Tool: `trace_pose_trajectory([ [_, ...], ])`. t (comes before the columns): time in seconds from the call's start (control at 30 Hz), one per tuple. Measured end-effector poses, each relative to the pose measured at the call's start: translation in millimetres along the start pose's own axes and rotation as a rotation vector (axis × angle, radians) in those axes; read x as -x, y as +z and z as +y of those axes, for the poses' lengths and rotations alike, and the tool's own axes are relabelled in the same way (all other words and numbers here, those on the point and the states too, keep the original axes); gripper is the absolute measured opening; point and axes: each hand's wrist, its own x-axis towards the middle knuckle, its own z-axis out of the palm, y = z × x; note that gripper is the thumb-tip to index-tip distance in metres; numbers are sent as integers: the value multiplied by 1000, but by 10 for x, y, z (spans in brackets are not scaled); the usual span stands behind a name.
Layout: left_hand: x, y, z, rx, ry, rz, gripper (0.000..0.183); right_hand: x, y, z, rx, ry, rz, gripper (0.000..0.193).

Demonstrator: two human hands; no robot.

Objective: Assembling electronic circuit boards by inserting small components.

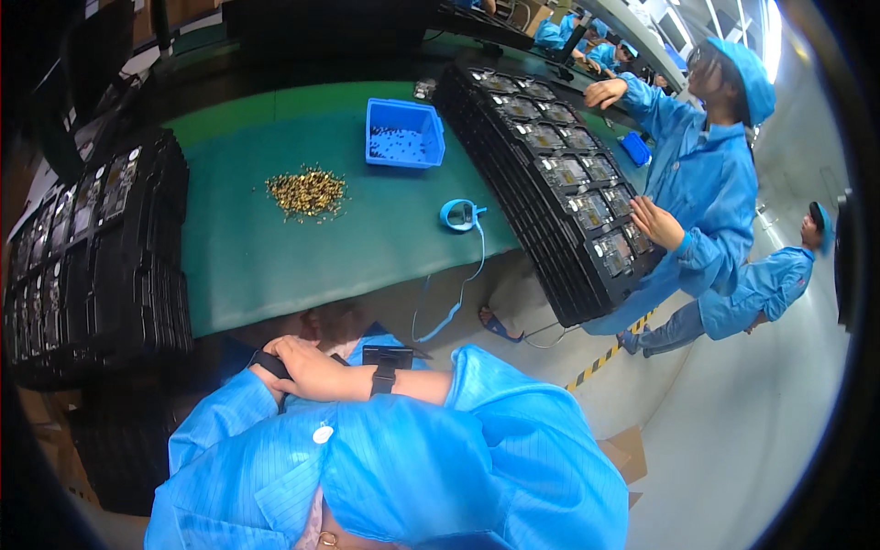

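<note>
My hands are together in front of my body, below the table's near edge. My right hand [309,368] lies across my left wrist, its fingers bent round a black wrist device [272,364]. Most of my left hand [275,386] is hidden beneath the right hand and forearm, so its fingers do not show. A black strap with a flat black device [385,367] sits on my right wrist. On the green mat [247,266] beyond lie a heap of small brass-coloured parts [307,193] and a blue bin [403,158] holding small dark pieces.
Stacked black trays with circuit boards stand left [101,257] and right [550,174]. A blue wrist strap [463,216] trails its coiled cord off the edge. A co-worker [697,174] has both hands at the right stack; another person [761,289] is in the aisle. A cardboard box [625,454] sits below.
</note>
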Motion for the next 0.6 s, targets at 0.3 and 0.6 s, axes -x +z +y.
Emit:
trace_pose_trajectory([
  [0.3, 140, -161, 41, -541, -21, 72, 18, -130, 20, 2, 208, 78, -115, 36],
  [0.6, 370, -305, -80, -862, 21, 85, 19, -240, 275, 163, 395, 76, -81, 27],
])
